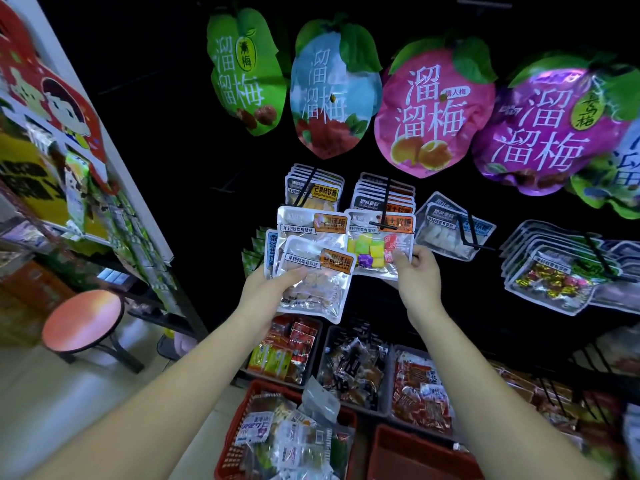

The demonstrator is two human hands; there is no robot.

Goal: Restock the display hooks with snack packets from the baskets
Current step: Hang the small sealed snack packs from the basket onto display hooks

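My left hand point(268, 289) holds a fan of packets point(311, 258) just left of the packet point(377, 251) that my right hand point(417, 275) pinches at a hook point(387, 199). Large packets point(433, 112) hang above them. Below, near me, the left basket point(239, 420), with packets in it, sits beside the right basket point(391, 441). A stool point(83, 320) stands to the left.

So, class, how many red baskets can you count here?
2: one red basket bottom centre, full of packets; another right of it. Others may be hidden.

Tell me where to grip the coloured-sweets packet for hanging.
Grip the coloured-sweets packet at its lower right corner, from below, as the right hand does: that flat edge likely pinches easily and leaves the top free for the hook.
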